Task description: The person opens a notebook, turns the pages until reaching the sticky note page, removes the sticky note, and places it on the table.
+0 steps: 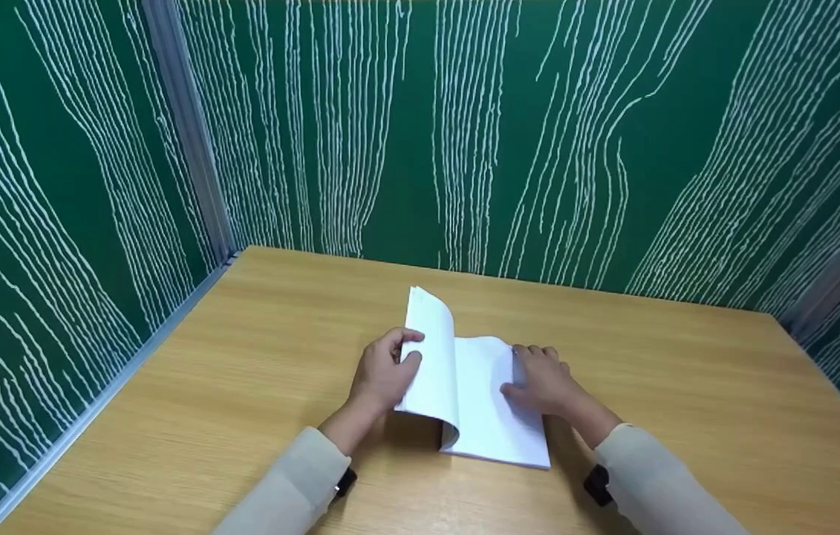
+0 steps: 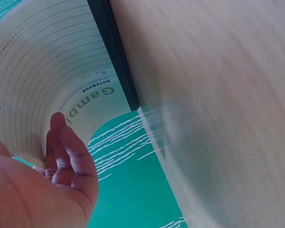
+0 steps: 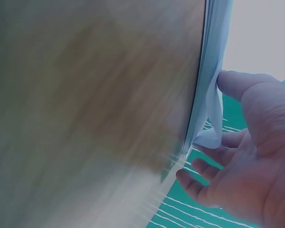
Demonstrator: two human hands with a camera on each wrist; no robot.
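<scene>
An A5 notebook lies opened on the wooden table, its visible pages white. Its front part stands raised and bent to the left. My left hand grips that part at its outer edge, thumb on the page side and fingers behind. In the left wrist view the lined cover with printed lettering curves above the left hand, beside a dark spine. My right hand holds the right edge of the pages. In the right wrist view a curled page sits between the thumb and fingers of the right hand.
The wooden table spreads around the notebook. Green panels with wavy white lines rise behind the table and along its sides. Each wrist carries a dark device below a light sleeve.
</scene>
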